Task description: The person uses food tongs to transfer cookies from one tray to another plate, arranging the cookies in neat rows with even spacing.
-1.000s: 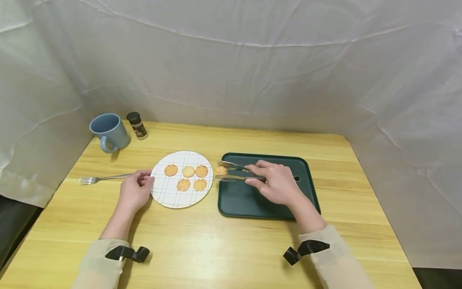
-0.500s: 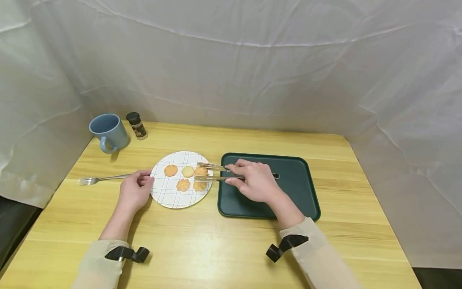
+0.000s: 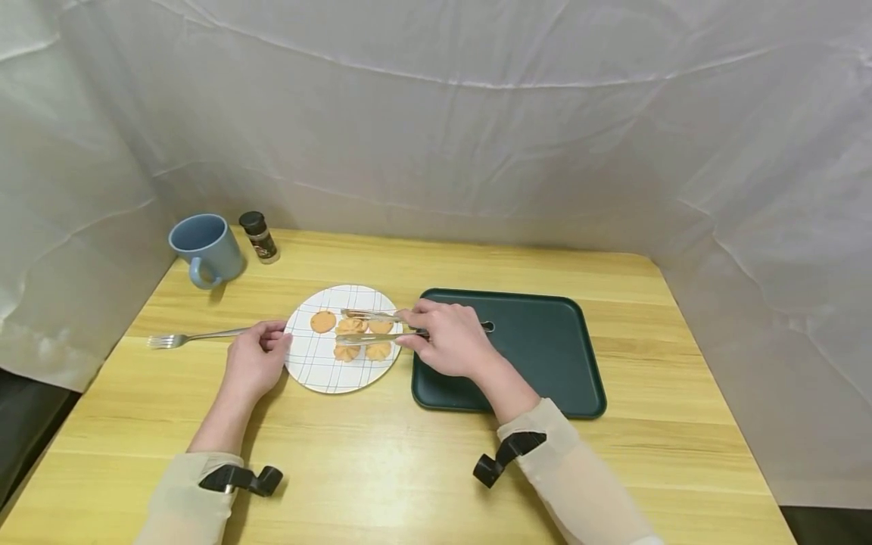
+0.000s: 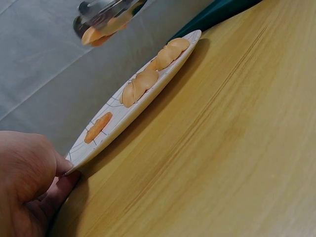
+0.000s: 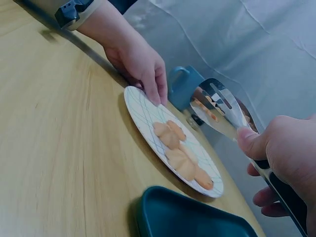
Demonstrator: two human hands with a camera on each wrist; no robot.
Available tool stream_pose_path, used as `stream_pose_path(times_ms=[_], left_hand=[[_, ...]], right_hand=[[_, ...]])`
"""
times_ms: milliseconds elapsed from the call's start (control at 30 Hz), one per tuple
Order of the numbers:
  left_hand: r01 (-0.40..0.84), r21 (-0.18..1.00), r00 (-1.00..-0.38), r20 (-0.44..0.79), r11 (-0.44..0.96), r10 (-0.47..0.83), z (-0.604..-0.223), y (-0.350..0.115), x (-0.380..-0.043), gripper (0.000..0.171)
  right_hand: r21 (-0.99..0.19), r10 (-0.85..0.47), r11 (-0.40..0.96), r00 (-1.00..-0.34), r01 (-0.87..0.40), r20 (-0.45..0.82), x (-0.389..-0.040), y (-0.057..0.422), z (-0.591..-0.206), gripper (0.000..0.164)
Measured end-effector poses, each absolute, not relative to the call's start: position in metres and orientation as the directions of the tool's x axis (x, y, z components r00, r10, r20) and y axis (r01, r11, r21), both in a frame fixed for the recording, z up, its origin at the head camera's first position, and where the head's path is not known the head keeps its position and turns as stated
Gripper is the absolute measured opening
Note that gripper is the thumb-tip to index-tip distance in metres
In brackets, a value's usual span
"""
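Note:
My left hand (image 3: 253,362) pinches the left rim of a round white plate (image 3: 308,368) with a thin blue grid pattern. My right hand (image 3: 450,338) grips metal tongs (image 3: 373,339) whose slotted ends hang above the plate. Between those ends is a pale, fluted cookie (image 3: 351,326); the left wrist view shows this held cookie (image 4: 98,36) well above the plate's surface. Several cookies (image 5: 180,163) lie on the plate, some fluted and some round. One round cookie (image 3: 323,322) sits apart towards the left. The tongs partly cover the others in the head view.
A dark green tray (image 3: 538,363) stands right of the plate, under my right hand and forearm. Left of the plate lies a fork (image 3: 179,339), its handle end near my left hand. A blue mug (image 3: 210,253) and a black-capped shaker (image 3: 260,238) stand at the back left.
My right hand has moved left, carrying the cookie in the tongs from the tray's left edge to above the plate's middle. My left hand has stayed at the plate's rim.

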State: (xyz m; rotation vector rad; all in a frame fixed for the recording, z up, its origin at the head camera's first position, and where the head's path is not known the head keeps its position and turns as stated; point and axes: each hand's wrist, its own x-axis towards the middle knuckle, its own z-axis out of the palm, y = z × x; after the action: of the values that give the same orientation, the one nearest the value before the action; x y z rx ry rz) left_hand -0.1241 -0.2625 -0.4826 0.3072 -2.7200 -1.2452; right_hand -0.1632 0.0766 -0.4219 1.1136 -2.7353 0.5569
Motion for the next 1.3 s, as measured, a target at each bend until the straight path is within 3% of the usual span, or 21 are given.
stream_pose_path(times_ms=[800, 1033, 1300], left_hand=[[-0.128, 0.762, -0.970, 0.037, 0.635, -0.240, -0.481, -0.262, -0.124, 0.033], [-0.114, 0.760, -0.969, 0.057, 0.640, -0.241, -0.481, -0.262, -0.125, 0.033], [-0.122, 0.759, -0.967, 0.055, 0.639, -0.250, -0.483, -0.262, -0.124, 0.033]], right_hand=[[-0.179, -0.683, 0.702, -0.723, -0.689, 0.101, -0.164, 0.016, -0.437, 0.044], [-0.147, -0.691, 0.704, -0.718, -0.694, 0.082, -0.163, 0.009, -0.440, 0.036], [-0.170, -0.675, 0.721, -0.736, -0.671, 0.043, -0.162, 0.008, -0.439, 0.047]])
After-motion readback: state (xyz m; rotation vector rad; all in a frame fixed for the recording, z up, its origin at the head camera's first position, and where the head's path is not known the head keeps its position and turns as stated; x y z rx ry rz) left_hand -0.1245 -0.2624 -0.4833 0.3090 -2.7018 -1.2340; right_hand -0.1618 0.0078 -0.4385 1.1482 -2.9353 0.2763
